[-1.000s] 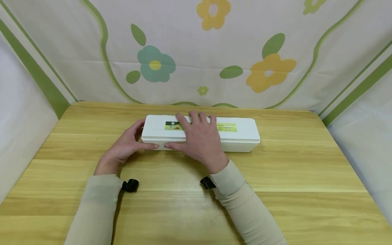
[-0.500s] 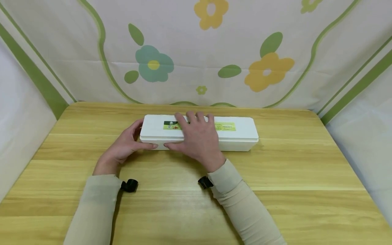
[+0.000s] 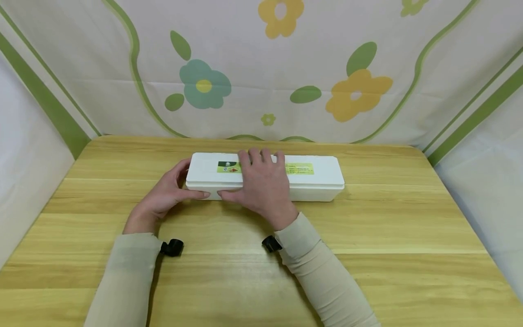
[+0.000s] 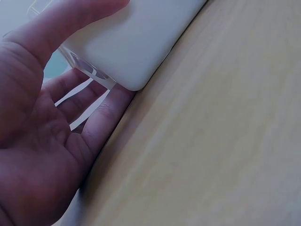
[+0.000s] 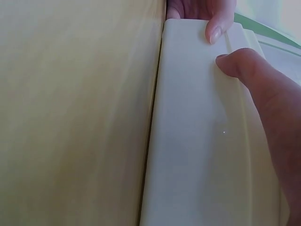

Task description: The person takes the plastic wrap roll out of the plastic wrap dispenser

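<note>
White plastic box: we see 1 long box [image 3: 314,195] upright on the wood-grain bench [image 3: 229,281], near its far edge, long side towards us.
Left hand: the left hand [image 3: 165,193] grips the box's left end, thumb along the front wall, the other fingers [image 4: 102,115] behind the end with gaps between them; we judge this steadies the box against sliding.
Right hand: the right hand [image 3: 267,188] straddles the lid [image 3: 330,171] near its middle, thumb on the front wall, 4 fingers spread and bent over the far edge; we read it as holding lid and body together.
Thumbs: the 2 lie near each other, not touching.
Hidden side: we cannot tell how firmly the far fingertips press.
Lid fit: it covers the whole top; we cannot tell whether it is fastened.
Contents: hidden by lid and opaque walls.
Printed label: the green-and-yellow label [image 3: 300,168] lies partly under the right hand.
</note>
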The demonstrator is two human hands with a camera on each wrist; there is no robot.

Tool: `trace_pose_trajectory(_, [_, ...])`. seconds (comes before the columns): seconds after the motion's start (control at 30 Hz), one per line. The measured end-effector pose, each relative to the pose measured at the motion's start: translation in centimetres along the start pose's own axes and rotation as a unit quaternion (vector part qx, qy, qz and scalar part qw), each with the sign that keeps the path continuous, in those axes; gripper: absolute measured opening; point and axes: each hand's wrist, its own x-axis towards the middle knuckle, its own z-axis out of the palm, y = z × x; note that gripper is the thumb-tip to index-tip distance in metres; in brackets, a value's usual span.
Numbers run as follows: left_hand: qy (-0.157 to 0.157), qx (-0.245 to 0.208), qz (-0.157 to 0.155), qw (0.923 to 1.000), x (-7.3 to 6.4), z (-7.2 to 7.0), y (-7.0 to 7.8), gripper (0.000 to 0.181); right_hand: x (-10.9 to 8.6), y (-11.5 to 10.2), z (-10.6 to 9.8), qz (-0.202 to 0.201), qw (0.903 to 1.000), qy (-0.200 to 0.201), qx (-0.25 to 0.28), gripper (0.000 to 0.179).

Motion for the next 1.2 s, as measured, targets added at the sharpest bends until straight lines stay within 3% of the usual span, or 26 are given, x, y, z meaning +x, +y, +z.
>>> trace_pose_trajectory(0.57, [0.000, 0.012, 0.003, 0.9999, 0.0, -0.1, 0.0, 0.103, 0.2, -0.2, 0.1, 0.004, 0.9999, -0.008, -0.006, 0.108])
trace_pose_trajectory(0.87, [-0.002, 0.012, 0.012, 0.9998, 0.2, -0.2, 0.1, 0.102, 0.2, -1.0, 0.1, 0.017, 0.9995, 0.027, -0.005, 0.099])
trace_pose_trajectory(1.2, [0.007, 0.017, 0.014, 0.9997, 0.4, 0.0, 0.0, 0.099, 0.2, -1.5, -0.2, 0.031, 0.9993, -0.013, -0.014, 0.103])
